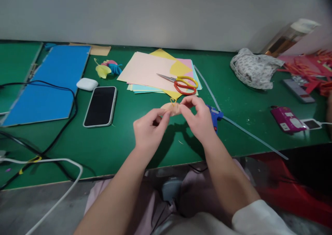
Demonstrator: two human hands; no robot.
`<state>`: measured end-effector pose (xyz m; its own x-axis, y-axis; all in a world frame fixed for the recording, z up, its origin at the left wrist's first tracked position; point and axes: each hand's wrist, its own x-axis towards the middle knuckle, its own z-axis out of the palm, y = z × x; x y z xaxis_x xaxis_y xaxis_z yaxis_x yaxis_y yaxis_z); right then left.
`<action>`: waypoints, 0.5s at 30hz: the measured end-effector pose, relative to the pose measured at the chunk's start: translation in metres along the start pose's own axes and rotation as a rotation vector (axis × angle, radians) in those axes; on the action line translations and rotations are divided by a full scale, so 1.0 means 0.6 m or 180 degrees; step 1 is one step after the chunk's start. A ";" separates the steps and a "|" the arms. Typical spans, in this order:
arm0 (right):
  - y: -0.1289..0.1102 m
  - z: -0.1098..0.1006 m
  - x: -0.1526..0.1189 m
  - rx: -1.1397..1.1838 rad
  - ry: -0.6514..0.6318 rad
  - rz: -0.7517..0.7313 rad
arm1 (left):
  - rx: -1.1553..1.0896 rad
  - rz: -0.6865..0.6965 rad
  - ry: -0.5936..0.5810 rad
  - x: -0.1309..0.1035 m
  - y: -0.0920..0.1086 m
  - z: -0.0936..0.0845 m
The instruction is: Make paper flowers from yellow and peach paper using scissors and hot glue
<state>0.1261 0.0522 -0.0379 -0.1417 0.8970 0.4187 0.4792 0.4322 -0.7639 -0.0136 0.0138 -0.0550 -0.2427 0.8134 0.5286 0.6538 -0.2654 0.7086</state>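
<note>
Between my two hands is a small peach-coloured paper piece (171, 108) with a thin yellow loop standing up from its top edge. My left hand (151, 126) pinches its left end between thumb and fingers. At the right end, my right hand (196, 116) pinches it the same way. Just beyond lie scissors (178, 82) with one yellow and one red handle, on a stack of coloured paper sheets (145, 67). Partly hidden behind my right hand is a blue glue gun (215, 116), with a long translucent glue stick (254, 136) beside it.
On the green table (124, 152) at left lie a phone (100, 106), a white earbud case (87, 84), a blue board (52, 82), black cables and paper petals (106, 69). At right are a patterned cloth pouch (252, 69), a magenta device (287, 119) and a bottle (290, 37).
</note>
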 end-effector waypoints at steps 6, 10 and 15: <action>0.000 -0.008 0.003 0.0227 0.0037 0.0066 | -0.0828 -0.0921 -0.0249 0.009 0.000 -0.004; -0.003 -0.003 0.001 0.0117 0.0143 -0.0033 | -0.0938 -0.0961 -0.0304 0.009 0.002 -0.002; 0.000 0.002 -0.002 -0.0045 0.0135 -0.0241 | -0.1050 -0.1025 -0.0385 0.007 0.001 -0.002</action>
<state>0.1253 0.0513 -0.0389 -0.1413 0.8569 0.4958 0.4808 0.4972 -0.7223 -0.0150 0.0165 -0.0517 -0.2978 0.9305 0.2134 0.2919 -0.1241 0.9484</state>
